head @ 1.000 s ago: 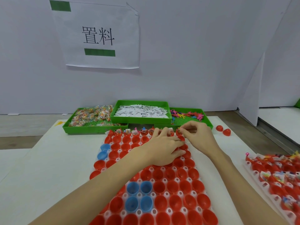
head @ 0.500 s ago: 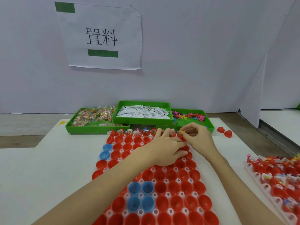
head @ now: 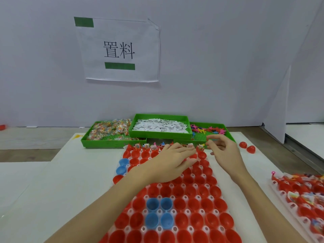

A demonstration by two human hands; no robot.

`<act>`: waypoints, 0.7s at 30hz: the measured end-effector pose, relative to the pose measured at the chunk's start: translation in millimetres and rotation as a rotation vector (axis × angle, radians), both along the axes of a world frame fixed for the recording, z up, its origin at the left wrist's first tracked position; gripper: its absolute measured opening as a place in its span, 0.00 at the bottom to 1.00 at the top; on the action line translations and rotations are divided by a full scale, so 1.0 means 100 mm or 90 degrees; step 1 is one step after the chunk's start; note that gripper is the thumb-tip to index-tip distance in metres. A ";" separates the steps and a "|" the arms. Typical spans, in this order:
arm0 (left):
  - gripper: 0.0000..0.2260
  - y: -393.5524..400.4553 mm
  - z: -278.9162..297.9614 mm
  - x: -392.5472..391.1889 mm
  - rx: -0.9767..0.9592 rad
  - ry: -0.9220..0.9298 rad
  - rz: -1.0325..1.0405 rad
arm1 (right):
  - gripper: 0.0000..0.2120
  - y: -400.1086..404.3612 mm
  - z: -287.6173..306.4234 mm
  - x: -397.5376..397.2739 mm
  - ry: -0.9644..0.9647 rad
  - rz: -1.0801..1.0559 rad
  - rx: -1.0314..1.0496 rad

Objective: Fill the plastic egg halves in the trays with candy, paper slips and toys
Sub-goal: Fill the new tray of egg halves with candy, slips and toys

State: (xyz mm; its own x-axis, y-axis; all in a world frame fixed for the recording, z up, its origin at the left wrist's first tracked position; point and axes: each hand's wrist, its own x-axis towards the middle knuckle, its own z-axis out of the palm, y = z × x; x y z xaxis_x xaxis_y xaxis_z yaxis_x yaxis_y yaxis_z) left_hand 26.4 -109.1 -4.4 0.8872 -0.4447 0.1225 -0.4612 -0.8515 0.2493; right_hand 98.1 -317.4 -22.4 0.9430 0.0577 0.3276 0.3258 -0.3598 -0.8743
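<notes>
A clear tray (head: 187,211) of red egg halves (head: 192,204) and a few blue ones (head: 158,212) lies in front of me. Its far row (head: 145,146) holds candy, slips and toys. My left hand (head: 172,161) rests palm down on the far egg halves, fingers straight. My right hand (head: 223,152) hovers at the tray's far right corner, fingers loosely curled, nothing visible in them. Behind stand three green trays: candy (head: 108,128), paper slips (head: 161,127) and small toys (head: 208,129).
A second tray (head: 278,192) of filled red halves sits at the right edge. Two loose red halves (head: 247,147) lie right of the toy tray. A white wall with a paper sign (head: 121,50) stands behind the trays.
My right hand was pinching a small piece over the far-right egg half; now its fingers have parted and it has lifted slightly right. My left hand stays on the tray.
</notes>
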 end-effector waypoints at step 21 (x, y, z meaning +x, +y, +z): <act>0.11 2.03 -0.07 0.22 0.054 -0.032 0.332 | 0.09 0.22 0.25 -0.37 -0.077 0.101 0.040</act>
State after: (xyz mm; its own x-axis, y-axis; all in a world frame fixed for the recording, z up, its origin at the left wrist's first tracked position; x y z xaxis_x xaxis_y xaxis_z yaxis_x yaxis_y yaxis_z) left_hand 48.3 93.9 -11.9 0.9873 0.0438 0.1530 0.0193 -0.9872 0.1584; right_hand 61.6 -295.3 3.0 0.8773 0.1777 0.4459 0.4781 -0.2414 -0.8445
